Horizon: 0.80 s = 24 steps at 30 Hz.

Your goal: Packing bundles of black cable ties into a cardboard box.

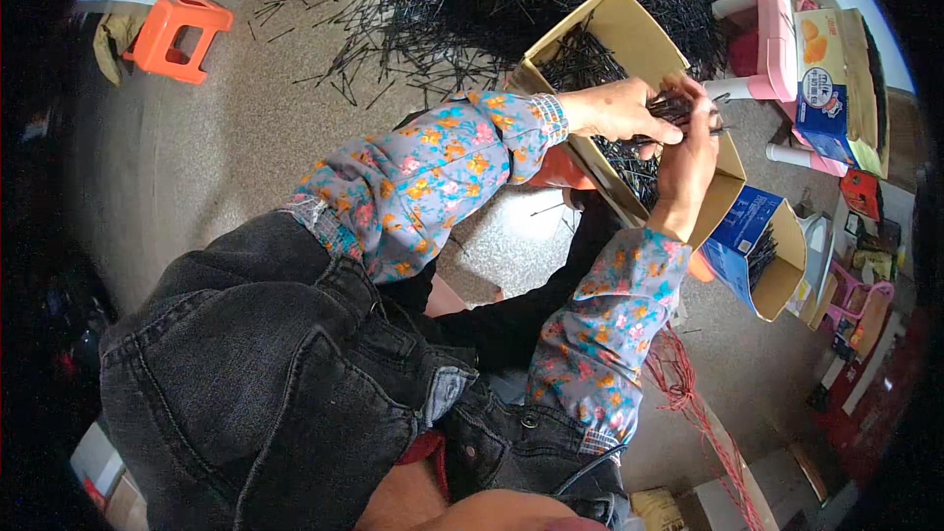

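My left hand and my right hand meet above an open cardboard box. Between them is a bunch of thin black stick-like pieces, with both hands closed around it. Some ends poke out past the right fingers, which are a little blurred. More of these black pieces lie loose inside the box under my hands. What exactly the pieces are is too small to tell.
A large heap of black pieces covers the floor beyond the box, with strays scattered leftward. A smaller blue box holds more at the right. An orange stool, a pink stool and red cords stand or lie around.
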Motion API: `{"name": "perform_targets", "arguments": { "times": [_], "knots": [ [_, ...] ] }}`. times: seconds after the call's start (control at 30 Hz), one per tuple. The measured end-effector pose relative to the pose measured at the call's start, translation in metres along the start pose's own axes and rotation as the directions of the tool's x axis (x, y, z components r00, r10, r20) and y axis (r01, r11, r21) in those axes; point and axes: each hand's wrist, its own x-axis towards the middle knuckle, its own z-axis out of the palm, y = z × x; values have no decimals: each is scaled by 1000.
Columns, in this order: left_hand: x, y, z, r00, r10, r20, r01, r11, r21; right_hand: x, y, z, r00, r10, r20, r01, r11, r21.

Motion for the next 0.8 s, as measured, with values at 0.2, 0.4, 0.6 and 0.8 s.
{"name": "perform_targets", "arguments": {
  "times": [0.2,0.4,0.6,0.8],
  "knots": [
    [-1,-5,-14,997,-79,-25,77,994,-81,-6,0,0,996,22,88,-31,995,98],
    [2,-7,-16,998,-13,-66,1,985,-172,-7,-5,-6,1000,3,-4,-2,986,168],
    [2,-10,-18,992,-30,-123,15,992,-122,-3,1,-8,998,33,-51,-26,991,134],
    [3,-11,-19,988,-79,-129,62,989,-135,1,5,-20,996,-10,-84,32,965,261]
  ]
}}
